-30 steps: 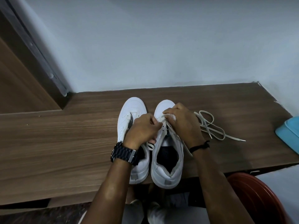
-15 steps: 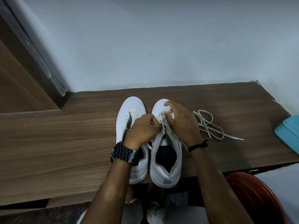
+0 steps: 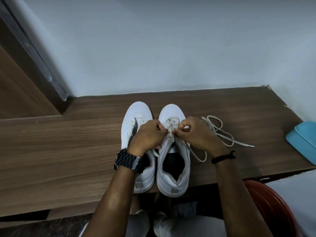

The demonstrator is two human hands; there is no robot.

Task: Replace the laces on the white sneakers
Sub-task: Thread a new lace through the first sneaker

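Two white sneakers side by side on a wooden bench [image 3: 68,151], toes to the wall, heels at the near edge. Left sneaker [image 3: 136,120] unlaced, its opening mostly hidden under the left wrist. Right sneaker [image 3: 172,165] has an open dark interior, nothing visible inside. A blue container [image 3: 302,142] at the far right edge of the bench, closed, contents can't tell. A red tub rim [image 3: 273,207] below the bench on the right, inside not visible.

Left hand [image 3: 147,134] curled, fingertips pinching at the eyelet row of the right sneaker, probably lace and flap; exact hold unclear. Right hand [image 3: 196,132] curled, thumb and forefinger pinching the lace [image 3: 196,155] at the same eyelets; the lace trails off in a loop by the right wrist. A second, loose lace [image 3: 222,132] lies coiled on the bench just right of the right hand, apart from the shoes.

Bench is open to the left of the sneakers; the right side is narrower between loose lace and blue container.
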